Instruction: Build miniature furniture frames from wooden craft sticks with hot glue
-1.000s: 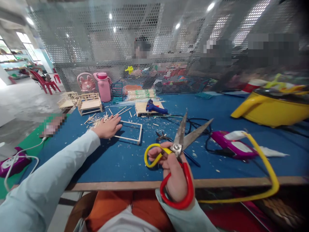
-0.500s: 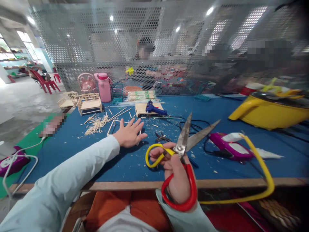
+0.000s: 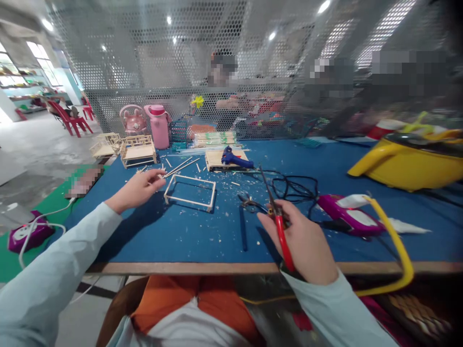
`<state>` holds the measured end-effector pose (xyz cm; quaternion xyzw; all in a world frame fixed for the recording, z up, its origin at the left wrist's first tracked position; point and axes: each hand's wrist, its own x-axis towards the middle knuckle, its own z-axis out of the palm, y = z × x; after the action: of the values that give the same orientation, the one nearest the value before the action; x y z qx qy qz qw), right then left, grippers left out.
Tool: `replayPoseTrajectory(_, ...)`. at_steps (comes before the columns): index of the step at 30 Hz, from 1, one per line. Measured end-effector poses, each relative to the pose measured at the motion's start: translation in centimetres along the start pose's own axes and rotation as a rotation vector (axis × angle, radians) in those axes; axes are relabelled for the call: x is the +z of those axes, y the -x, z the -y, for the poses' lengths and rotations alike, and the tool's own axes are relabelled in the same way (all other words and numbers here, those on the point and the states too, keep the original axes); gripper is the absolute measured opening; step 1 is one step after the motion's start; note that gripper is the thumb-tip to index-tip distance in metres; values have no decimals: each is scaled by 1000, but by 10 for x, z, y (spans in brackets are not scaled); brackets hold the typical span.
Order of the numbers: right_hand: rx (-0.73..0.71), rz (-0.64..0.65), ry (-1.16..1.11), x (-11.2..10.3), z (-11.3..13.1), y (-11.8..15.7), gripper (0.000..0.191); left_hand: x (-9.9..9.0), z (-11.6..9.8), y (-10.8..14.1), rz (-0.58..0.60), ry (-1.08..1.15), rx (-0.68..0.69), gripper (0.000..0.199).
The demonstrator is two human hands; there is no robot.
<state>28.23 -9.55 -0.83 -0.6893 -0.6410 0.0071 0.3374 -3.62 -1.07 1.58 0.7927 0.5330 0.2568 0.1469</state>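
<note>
My right hand (image 3: 307, 243) is closed around scissors (image 3: 284, 241) with red and yellow handles, now seen edge-on, blades pointing away from me. Over the pile of short wooden sticks at the left, my left hand (image 3: 135, 190) has its fingers bent and thumb near the forefinger. What lies at those fingertips is too small to make out, and the hand hides most of the pile. Just right of it, a thin rectangular wooden stick frame (image 3: 191, 202) rests on the blue table. Pliers (image 3: 251, 203) lie close beyond the scissor hand, near a dark blue strip (image 3: 243, 229).
Small wooden chair models (image 3: 137, 152) stand at back left beside a pink bottle (image 3: 158, 127). A blue glue gun (image 3: 235, 159) lies on a wooden piece. Black cable (image 3: 294, 180), a purple power strip (image 3: 347, 217) and a yellow pot (image 3: 412, 164) occupy the right. Perforated metal screens the back.
My left hand has moved left off the stick frame to the stick pile, its spread fingers now bent. My right hand has turned the scissors edge-on and moved slightly right.
</note>
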Motion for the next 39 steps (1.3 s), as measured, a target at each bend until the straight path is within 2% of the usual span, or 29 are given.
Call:
replayPoseTrajectory(2,-37,25,240,4,-4,-6,31,5,16,10,164,93,63,55)
replayPoseTrajectory(3,-59,49,328,7,-4,-8,29,10,20,13,197,106,82,55)
replayPoseTrajectory(5,-87,106,454,12,-4,-12,25,21,22,16,173,91,94,45)
replayPoseTrajectory(7,-81,149,513,15,-5,-18,23,29,18,16,101,73,87,34)
replayPoseTrajectory(13,-75,164,413,20,-28,-51,28,33,11,17,-98,59,17,27)
replayPoseTrajectory(15,-79,179,321,21,-36,-65,30,34,13,18,-83,33,27,26)
replayPoseTrajectory(17,-84,253,243,19,-40,-75,34,35,14,20,-47,18,53,26)
replayPoseTrajectory(19,-124,333,263,14,-40,-80,38,36,14,23,-37,-2,69,27)
replayPoseTrajectory(21,-189,352,377,8,-34,-79,39,34,13,25,-57,-41,53,32)
replayPoseTrajectory(23,-252,307,455,4,-21,-75,37,30,10,24,-153,-102,4,40)
replayPoseTrajectory(25,-315,274,425,6,-1,-74,36,26,7,17,-308,-177,-46,48)
replayPoseTrajectory(27,-411,275,268,19,24,-79,38,25,2,4,-390,-246,-85,52)
replayPoseTrajectory(28,-456,272,176,29,38,-84,40,26,-1,-4,-364,-275,-104,54)
replayPoseTrajectory(30,-513,310,49,55,62,-95,46,31,-7,-18,-225,-329,-169,58)
replayPoseTrajectory(32,-469,430,53,83,80,-106,55,39,-12,-28,-79,-367,-218,59)
replayPoseTrajectory(33,-418,519,71,94,85,-109,58,43,-13,-31,-25,-376,-238,59)
replayPoseTrajectory(34,-407,552,74,104,88,-112,61,47,-13,-33,13,-382,-250,59)
replayPoseTrajectory(36,-388,607,81,117,89,-114,64,53,-12,-34,44,-391,-251,58)
replayPoseTrajectory(39,-386,633,80,121,85,-112,66,58,-9,-34,24,-397,-223,57)
